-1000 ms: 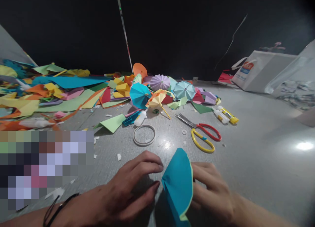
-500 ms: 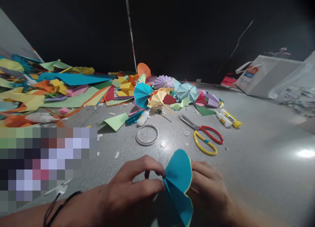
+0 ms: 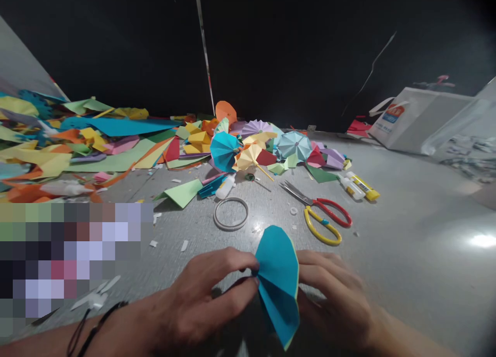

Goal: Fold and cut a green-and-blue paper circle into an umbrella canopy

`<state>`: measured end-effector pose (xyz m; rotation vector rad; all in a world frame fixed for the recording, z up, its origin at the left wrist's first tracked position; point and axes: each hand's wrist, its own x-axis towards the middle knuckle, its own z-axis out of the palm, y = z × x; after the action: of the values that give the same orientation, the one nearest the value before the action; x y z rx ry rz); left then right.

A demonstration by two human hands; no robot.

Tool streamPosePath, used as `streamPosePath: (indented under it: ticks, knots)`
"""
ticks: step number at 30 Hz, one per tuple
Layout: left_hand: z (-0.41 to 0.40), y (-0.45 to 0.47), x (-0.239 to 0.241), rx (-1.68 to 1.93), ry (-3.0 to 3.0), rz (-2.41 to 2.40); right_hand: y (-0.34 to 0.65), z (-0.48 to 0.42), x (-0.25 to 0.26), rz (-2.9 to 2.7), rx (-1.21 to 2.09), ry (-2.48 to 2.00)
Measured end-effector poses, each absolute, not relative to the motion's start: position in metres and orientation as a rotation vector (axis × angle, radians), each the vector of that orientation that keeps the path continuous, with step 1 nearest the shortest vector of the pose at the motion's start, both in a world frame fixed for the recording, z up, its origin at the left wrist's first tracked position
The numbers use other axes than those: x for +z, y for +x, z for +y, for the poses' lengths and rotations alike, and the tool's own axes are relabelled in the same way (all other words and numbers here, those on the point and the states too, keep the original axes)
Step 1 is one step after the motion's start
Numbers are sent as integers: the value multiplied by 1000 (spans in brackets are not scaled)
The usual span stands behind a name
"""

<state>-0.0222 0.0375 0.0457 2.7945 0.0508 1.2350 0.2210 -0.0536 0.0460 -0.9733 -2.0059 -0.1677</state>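
Observation:
A blue pleated paper umbrella top (image 3: pixel 277 264) with a pale yellow-green edge stands on its side near the table's front. My left hand (image 3: pixel 213 284) pinches its centre point between thumb and forefinger. From the other side, my right hand (image 3: pixel 333 290) grips the paper, its fingertips partly hidden behind the rim. Beyond them lie scissors (image 3: pixel 323 222) with one red and one yellow handle, blades slightly apart. A grey ring of tape (image 3: pixel 231 214) rests left of the scissors.
Finished paper umbrellas (image 3: pixel 256 145) in several colours lie at the back, against the dark wall. Coloured paper scraps (image 3: pixel 116 145) heap up at left. Small glue bottles (image 3: pixel 225 186) and a yellow glue tube (image 3: pixel 366 187) lie nearby. A white bag (image 3: pixel 418 122) stands at far right.
The blue paper has shifted slightly left and up, and its lobed rim has become smoother and more spread out. My right hand's fingers have moved along its outer side.

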Motion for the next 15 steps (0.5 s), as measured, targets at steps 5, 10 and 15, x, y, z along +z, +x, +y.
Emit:
streamPosePath:
  ticks: [5, 10, 15]
  knots:
    - [34, -27, 53, 1165, 2957, 221, 222, -65, 67, -1992, -236, -985]
    - [37, -23, 50, 1221, 2936, 59, 213, -66, 67, -1950, -241, -1074]
    - [39, -21, 45, 1261, 2969, 102, 213, -65, 56, -1944, -197, -1052]
